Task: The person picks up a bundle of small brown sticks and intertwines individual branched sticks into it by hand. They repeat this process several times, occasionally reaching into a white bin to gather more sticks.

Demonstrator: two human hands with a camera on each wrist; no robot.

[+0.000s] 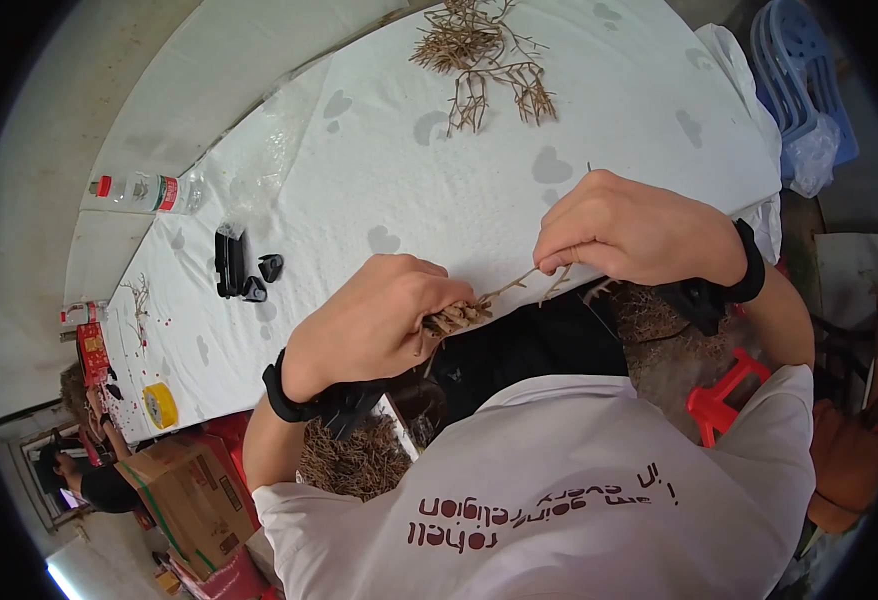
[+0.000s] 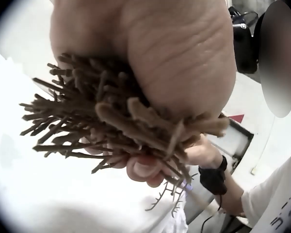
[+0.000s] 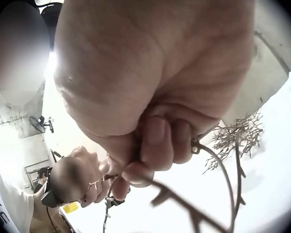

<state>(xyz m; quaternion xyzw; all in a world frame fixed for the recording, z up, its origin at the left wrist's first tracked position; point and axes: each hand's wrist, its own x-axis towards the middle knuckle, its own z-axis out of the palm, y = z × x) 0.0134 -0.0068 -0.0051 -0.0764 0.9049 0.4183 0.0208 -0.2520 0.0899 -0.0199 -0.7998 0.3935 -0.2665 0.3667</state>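
My left hand [image 1: 379, 315] grips a thick bundle of brown twigs [image 1: 456, 318] near the table's front edge; in the left wrist view the bundle [image 2: 111, 116] fills the palm, its ends fanning out. To the right of it, my right hand [image 1: 644, 230] pinches a thin branched twig [image 1: 512, 286] that stretches between the two hands. Seen from the right wrist, the fingers of the right hand [image 3: 155, 107] are curled round the twig [image 3: 184, 201], and its knobbly side shoots hang below them.
A loose twig pile [image 1: 479, 60] lies on the white table [image 1: 359, 180]. Leftward are black cases [image 1: 229, 262], a bottle [image 1: 149, 192] and yellow tape [image 1: 160, 405]. Blue stools [image 1: 799, 80], a red stool [image 1: 724, 395], a carton [image 1: 191, 495] and another person [image 1: 104, 485] surround the table.
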